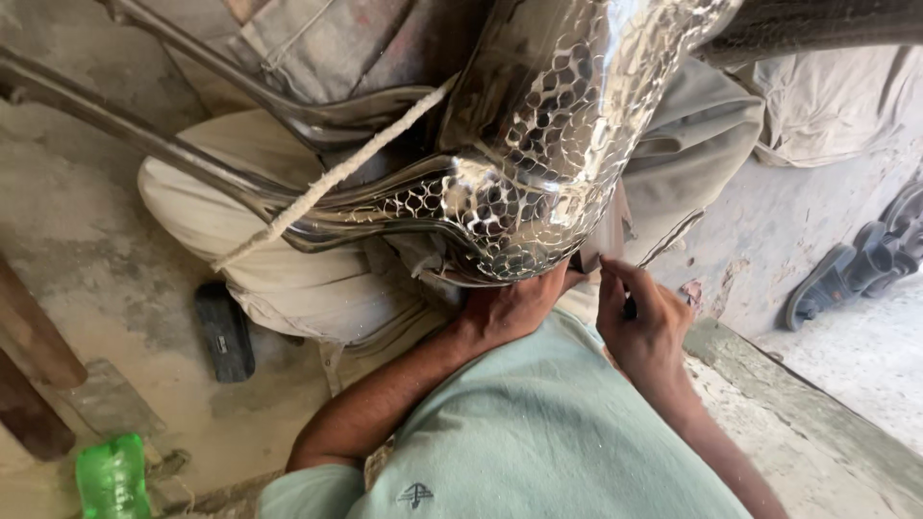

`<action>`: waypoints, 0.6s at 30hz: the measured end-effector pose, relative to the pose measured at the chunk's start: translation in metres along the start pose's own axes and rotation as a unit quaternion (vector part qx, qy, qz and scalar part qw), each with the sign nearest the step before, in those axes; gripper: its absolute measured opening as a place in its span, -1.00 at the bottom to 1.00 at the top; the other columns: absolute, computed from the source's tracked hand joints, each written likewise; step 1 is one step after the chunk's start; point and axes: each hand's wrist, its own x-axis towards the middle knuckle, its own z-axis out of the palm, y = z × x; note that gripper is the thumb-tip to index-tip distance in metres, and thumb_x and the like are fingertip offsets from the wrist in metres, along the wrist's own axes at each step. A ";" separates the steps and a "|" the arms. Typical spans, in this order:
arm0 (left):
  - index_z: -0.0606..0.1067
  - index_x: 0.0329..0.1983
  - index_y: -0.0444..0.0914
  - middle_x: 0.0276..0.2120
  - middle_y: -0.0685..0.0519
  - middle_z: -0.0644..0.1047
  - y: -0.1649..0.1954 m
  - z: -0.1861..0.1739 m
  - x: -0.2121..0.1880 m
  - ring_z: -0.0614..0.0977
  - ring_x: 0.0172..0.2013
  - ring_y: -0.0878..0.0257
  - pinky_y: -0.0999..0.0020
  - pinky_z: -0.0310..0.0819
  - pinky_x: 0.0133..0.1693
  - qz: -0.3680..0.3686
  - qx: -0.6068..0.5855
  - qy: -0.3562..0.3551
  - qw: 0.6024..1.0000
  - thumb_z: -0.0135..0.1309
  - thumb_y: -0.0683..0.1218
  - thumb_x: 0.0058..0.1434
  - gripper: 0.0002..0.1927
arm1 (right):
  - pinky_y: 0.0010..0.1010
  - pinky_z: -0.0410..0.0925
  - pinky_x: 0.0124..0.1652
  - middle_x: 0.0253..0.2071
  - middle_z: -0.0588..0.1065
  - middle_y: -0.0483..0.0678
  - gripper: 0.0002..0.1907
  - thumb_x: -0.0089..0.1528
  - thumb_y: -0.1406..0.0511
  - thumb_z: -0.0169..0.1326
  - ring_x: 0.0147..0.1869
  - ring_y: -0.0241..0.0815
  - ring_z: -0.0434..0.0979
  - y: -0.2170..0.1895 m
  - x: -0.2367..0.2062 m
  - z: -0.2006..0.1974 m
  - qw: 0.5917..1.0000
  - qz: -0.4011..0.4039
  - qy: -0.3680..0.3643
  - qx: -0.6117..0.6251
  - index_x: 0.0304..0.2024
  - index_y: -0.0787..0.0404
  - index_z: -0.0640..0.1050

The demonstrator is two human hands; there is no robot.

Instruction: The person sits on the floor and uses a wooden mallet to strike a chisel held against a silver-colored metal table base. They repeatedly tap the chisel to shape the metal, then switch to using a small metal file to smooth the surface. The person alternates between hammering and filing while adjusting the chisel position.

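Hands: left (510, 308) braces hammered metal vessel (538, 144), right (639, 322) grips tool.

Rough, dusty concrete floor (87, 240) fills the left, with a green plastic bottle (112, 478) and a flat black block (224, 331) lying on it. At right a raised stone ledge (808, 404) runs diagonally, and what look like dark sandals (856, 264) rest in daylight beyond.

The metal pot (538, 144) sat above both hands. The left hand (510, 308) was under it. The right hand (644, 322) was beside it.
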 end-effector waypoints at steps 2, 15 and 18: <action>0.43 0.27 -0.45 0.16 -0.30 0.46 0.001 0.001 0.000 0.50 0.16 -0.11 -0.02 0.40 0.20 -0.004 -0.007 -0.020 1.000 0.07 0.17 0.46 -0.39 | -0.40 0.27 -0.55 -0.51 0.51 -0.08 -0.93 0.37 0.44 0.12 -0.56 -0.32 0.44 0.001 0.000 0.000 1.000 -0.008 -0.012 0.008 -0.11 0.20 0.56; 0.42 0.24 -0.44 0.13 -0.31 0.47 0.002 -0.003 0.000 0.51 0.14 -0.13 -0.04 0.39 0.21 -0.003 0.003 -0.035 0.999 0.13 0.08 0.39 -0.45 | -0.37 0.27 -0.54 -0.52 0.51 -0.06 -0.92 0.34 0.44 0.13 -0.57 -0.27 0.44 0.002 0.001 0.001 1.000 -0.016 -0.006 0.003 -0.13 0.20 0.58; 0.43 0.23 -0.40 0.13 -0.28 0.49 0.003 -0.001 -0.001 0.54 0.15 -0.07 0.02 0.41 0.23 0.015 0.082 -0.032 0.996 0.14 0.03 0.29 -0.45 | -0.41 0.25 -0.55 -0.55 0.50 -0.09 -0.94 0.37 0.46 0.16 -0.57 -0.29 0.45 0.010 0.007 0.007 1.000 -0.005 -0.015 0.026 -0.13 0.23 0.59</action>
